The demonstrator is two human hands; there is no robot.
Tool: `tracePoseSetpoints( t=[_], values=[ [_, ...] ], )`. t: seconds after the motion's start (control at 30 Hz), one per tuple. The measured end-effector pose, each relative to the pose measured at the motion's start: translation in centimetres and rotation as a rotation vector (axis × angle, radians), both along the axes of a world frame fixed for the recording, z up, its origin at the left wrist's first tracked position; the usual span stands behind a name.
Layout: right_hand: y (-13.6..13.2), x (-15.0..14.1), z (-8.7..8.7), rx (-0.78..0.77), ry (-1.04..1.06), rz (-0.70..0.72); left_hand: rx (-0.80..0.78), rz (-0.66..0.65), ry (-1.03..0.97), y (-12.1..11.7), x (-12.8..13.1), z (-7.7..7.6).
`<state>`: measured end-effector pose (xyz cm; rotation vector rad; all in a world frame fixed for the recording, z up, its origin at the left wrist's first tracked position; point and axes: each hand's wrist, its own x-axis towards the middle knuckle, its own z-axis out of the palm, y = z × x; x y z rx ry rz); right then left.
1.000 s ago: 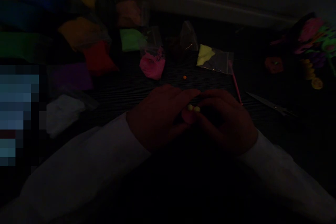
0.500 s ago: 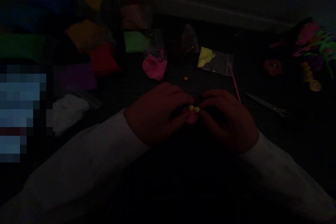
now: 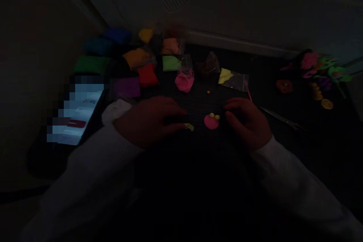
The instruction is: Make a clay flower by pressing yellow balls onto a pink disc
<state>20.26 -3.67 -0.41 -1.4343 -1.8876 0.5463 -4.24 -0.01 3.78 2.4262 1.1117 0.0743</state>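
Observation:
A flat pink clay disc (image 3: 211,122) lies on the dark table between my hands, with two small yellow clay balls (image 3: 214,116) side by side on its far edge. To its left, my left hand (image 3: 153,121) has thumb and fingers apart. A thin pale yellow scrap of clay (image 3: 189,126) is at that thumb's tip; whether it is touched is unclear in the dim light. My right hand (image 3: 247,123) is just right of the disc, apart from it, fingers loosely curled with a gap to the thumb and nothing visible between them.
Bags of coloured clay, among them pink (image 3: 184,82), red (image 3: 147,75) and yellow (image 3: 226,76), spread across the back. Scissors (image 3: 283,120) lie at right, near clay flowers (image 3: 310,60). A lit phone (image 3: 85,109) is at left. A tiny orange ball (image 3: 208,92) sits beyond the disc.
Both hands have come off the pink disc with the yellow balls. My left hand has moved left, uncovering the yellow scrap. The view has shifted and shows more of the left side.

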Motion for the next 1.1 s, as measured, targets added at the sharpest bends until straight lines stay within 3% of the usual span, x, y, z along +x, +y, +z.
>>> tracePoseSetpoints(
  t=[0.17, 0.33, 0.47, 0.57, 0.8, 0.97, 1.03, 1.1],
  values=[
    [0.1, 0.2, -0.1, 0.074, 0.003, -0.047, -0.026, 0.0, -0.024, -1.3, 1.0, -3.0],
    [-0.7, -0.6, 0.8, 0.225, -0.073, 0.04, -0.085, 0.136, -0.264, -1.1, 1.8, -2.3],
    [-1.2, -1.7, 1.7, 0.305, -0.126, 0.147, -0.339, 0.192, -0.505, -0.6, 3.4, -0.8],
    [-1.0, -2.0, 1.9, 0.36, -0.088, 0.15, -0.543, 0.215, -0.656, 0.4, 4.8, -0.4],
    [-0.9, -1.8, 1.9, 0.413, -0.112, 0.155, -0.95, 0.223, -0.81, 1.9, 5.8, -2.5],
    [-1.3, -2.2, 2.3, 0.35, -0.112, 0.152, -1.057, 0.262, -0.842, 1.5, 5.8, -3.2],
    [-1.4, -2.3, 2.6, 0.232, -0.051, 0.146, -1.119, 0.263, -0.855, 1.4, 5.9, -3.1],
    [-1.5, -2.1, 3.0, 0.017, 0.082, 0.157, -1.161, 0.289, -0.885, 1.4, 6.0, -3.0]
  ],
)
